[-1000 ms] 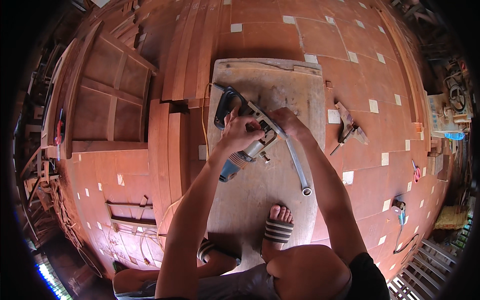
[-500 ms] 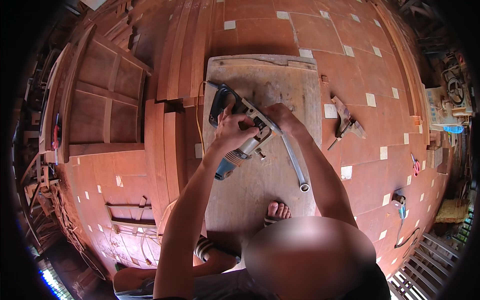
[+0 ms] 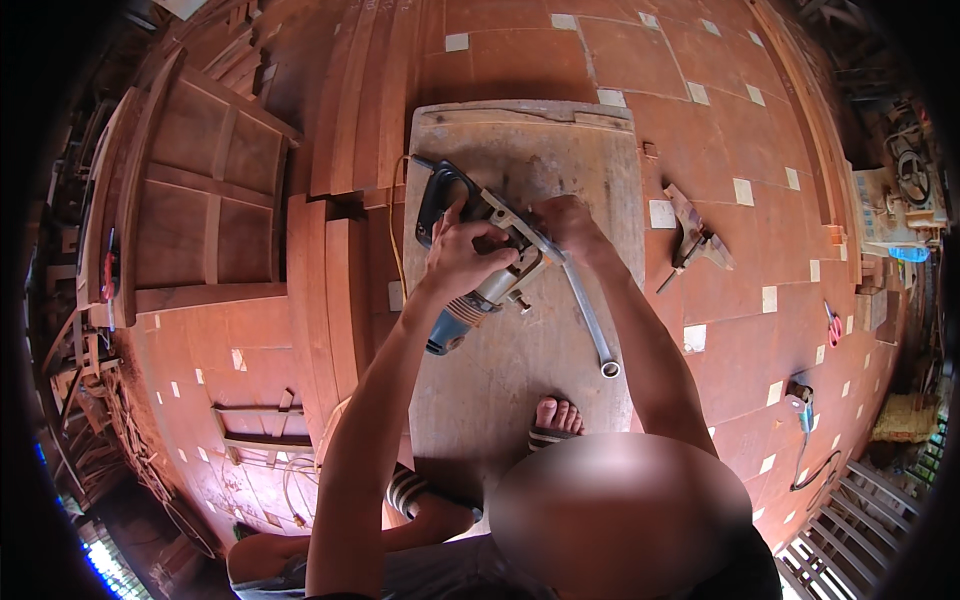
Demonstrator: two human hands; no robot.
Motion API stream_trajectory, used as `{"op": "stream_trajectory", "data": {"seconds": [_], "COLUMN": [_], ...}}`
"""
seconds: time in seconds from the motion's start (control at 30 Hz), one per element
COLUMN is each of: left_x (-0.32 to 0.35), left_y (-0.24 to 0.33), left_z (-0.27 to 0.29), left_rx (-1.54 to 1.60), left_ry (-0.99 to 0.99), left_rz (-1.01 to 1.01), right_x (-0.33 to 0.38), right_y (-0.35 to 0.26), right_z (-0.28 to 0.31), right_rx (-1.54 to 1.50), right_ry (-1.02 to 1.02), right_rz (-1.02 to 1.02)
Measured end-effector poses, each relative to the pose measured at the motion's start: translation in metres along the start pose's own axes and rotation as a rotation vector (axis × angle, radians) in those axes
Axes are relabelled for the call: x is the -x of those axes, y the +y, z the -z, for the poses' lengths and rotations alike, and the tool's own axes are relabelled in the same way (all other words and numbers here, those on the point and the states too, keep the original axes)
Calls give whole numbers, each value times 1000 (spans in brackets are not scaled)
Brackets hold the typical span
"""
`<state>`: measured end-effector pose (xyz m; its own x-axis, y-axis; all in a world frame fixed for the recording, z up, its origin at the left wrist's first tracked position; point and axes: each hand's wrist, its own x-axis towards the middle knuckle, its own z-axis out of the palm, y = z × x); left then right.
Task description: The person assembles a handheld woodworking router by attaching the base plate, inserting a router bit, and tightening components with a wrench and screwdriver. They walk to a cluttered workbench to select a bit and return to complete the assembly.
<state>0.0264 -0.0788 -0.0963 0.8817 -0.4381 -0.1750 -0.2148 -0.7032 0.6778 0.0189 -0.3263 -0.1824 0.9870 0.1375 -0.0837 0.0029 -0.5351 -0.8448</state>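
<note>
An electric hand planer (image 3: pixel 482 290) with a blue motor end, metal body and black handle lies tilted on its side on a worn wooden board (image 3: pixel 480 400). My left hand (image 3: pixel 466 258) is closed on the planer, thumb and forefinger bent together at the opening in its metal base. My right hand (image 3: pixel 565 228) is curled at the far right end of that base; its fingertips and anything in them are hidden. A long ring wrench (image 3: pixel 590 325) slants across the board from beside my right hand, its ring end toward me.
Long wooden beams (image 3: pixel 345 290) and a panelled wooden frame (image 3: pixel 212 190) lie on the left. On the tiled floor at right are a wooden plane-like tool (image 3: pixel 692 238), red-handled scissors (image 3: pixel 833 325) and a corded power tool (image 3: pixel 801 400). My sandalled foot (image 3: pixel 557 418) rests on the board.
The view has shifted slightly. Both hands stay at the planer, with only small movements of the fingers; the wrench keeps nearly the same place.
</note>
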Motion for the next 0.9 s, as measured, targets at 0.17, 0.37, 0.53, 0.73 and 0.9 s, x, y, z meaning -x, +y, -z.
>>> {"op": "stream_trajectory", "data": {"seconds": [0.17,0.37,0.53,0.73,0.9], "left_x": [18,28,51,97,125], "left_y": [-19,67,60,50,58], "left_z": [11,49,73,96,121], "left_rx": [131,139,-84,-167,-324], "left_ry": [316,249,-190,-356,-490], "left_rz": [-32,-341,-369,-412,-499], "right_x": [7,59,93,135,145], "right_y": [-53,-135,-177,-191,-204], "right_z": [0,49,10,-21,-42], "right_rx": [-500,-413,-253,-611,-661], "right_ry": [362,209,141,-90,-457], "right_rz": [-421,-296,-119,-187,-144]}}
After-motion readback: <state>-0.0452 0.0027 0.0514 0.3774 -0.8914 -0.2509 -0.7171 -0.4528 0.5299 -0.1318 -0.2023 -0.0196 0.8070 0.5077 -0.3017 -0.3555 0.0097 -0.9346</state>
